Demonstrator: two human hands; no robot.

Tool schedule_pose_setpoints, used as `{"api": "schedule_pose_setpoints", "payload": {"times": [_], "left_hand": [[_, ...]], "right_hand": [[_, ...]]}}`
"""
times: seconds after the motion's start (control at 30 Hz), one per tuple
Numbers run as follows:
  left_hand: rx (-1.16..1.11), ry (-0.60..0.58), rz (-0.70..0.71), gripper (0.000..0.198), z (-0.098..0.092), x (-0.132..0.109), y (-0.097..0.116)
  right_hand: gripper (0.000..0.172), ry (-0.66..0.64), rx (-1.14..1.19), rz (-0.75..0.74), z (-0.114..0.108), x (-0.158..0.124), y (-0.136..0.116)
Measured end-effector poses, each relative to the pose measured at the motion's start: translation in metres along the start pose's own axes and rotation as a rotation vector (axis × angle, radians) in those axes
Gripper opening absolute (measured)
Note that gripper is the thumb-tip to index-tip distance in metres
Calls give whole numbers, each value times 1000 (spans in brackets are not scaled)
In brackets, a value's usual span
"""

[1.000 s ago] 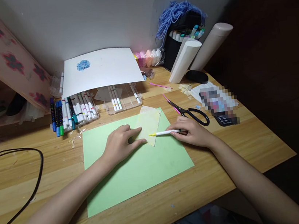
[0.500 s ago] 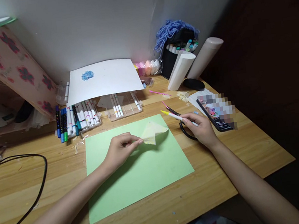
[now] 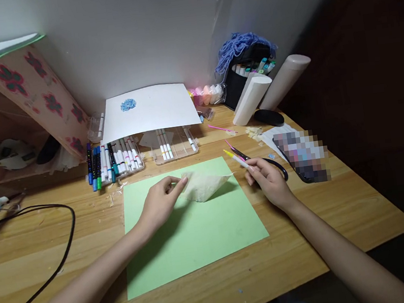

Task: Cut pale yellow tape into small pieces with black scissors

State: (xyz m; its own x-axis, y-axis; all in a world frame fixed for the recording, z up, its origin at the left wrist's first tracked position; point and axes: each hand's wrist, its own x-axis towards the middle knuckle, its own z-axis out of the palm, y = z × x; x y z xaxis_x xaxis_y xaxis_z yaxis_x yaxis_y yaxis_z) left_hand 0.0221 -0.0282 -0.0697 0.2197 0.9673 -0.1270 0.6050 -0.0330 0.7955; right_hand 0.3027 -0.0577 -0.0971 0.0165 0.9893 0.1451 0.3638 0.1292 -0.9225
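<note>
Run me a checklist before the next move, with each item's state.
1. Left hand grips the thin, pale-yellow paper piece: ok.
2. Paper piece flat on the rectangular light-green sheet: not ok, raised and curled.
3. Right hand holds the slim white yellow-tipped marker: ok.
4. Marker tip off the paper piece: ok.
5. Right hand clear of the black-handled scissors: cannot tell; the hand partly covers them.

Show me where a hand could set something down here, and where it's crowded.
Likeliest room: the near half of the green sheet, right of the left forearm, below the held pale paper; also the desk between the phone, right forearm and right edge. Crowded: the back, with markers, white sheet and white cylinder.
</note>
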Motion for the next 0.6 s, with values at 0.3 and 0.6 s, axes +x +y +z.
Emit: {"api": "schedule_pose_setpoints", "payload": {"times": [0.3,0.6], "left_hand": [[34,115,-69,32,-4,3,-13],[448,111,-96,38,-23,-46,-26]], "right_hand": [[18,-74,262,56,16,0,-7],[20,-214,-21,88,36,-12,-28]]}}
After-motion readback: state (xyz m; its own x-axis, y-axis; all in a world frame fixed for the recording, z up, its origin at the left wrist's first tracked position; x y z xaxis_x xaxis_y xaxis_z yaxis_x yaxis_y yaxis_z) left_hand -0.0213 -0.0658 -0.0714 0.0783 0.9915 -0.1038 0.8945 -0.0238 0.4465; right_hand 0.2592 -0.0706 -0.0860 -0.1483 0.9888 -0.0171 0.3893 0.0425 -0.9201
